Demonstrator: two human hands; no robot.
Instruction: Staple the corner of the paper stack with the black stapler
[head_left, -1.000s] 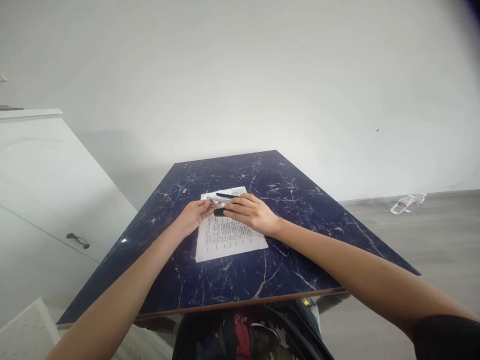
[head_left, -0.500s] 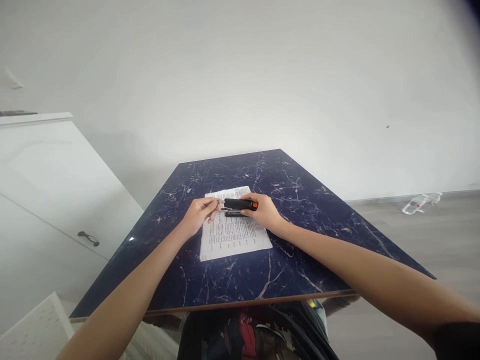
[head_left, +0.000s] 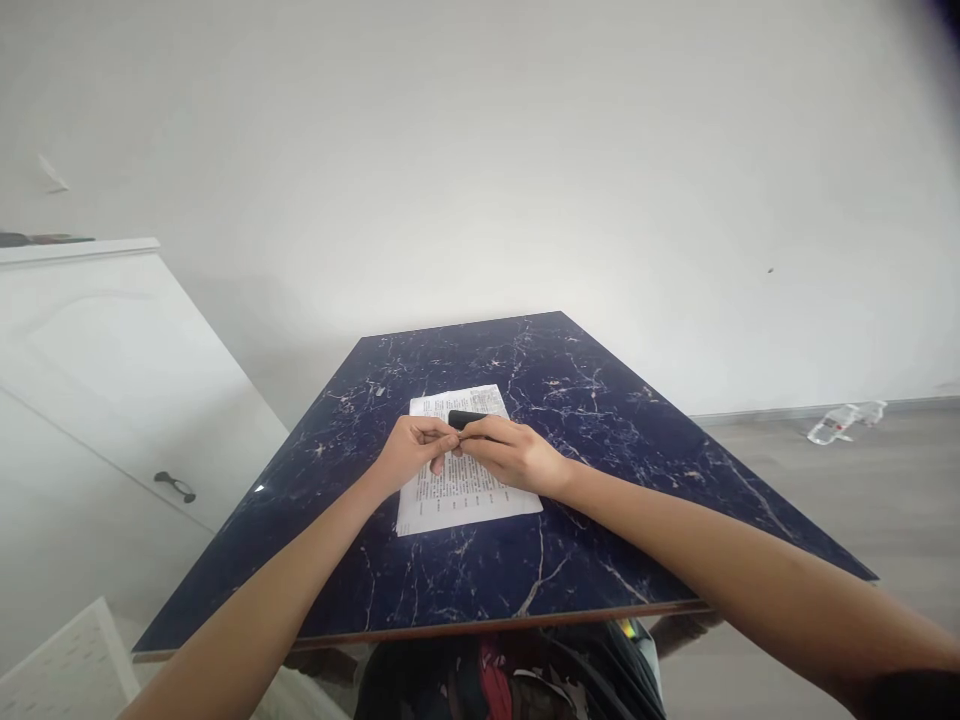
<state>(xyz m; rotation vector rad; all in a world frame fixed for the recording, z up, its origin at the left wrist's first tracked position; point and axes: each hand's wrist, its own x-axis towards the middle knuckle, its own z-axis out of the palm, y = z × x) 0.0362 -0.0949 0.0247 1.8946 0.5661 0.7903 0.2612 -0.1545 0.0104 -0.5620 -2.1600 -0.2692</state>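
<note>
On the glossy blue marbled table (head_left: 337,590), our white printed paper (head_left: 469,508) lies ready. Our right hand (head_left: 527,458) curls around a long, black, round-ended tool (head_left: 463,418) above it; our left hand (head_left: 407,452) pinches, contents hidden. The handling looks unfinished.

The right fingers (head_left: 496,429), which half a second ago gripped the black stapler (head_left: 465,419) near its orange end, have shifted leftward and now meet the left fingers (head_left: 437,444) at the tips. The orange end (plain to see then) has gone from sight behind the right hand (head_left: 534,462), and the stapler's lower arm is now hidden too.
</note>
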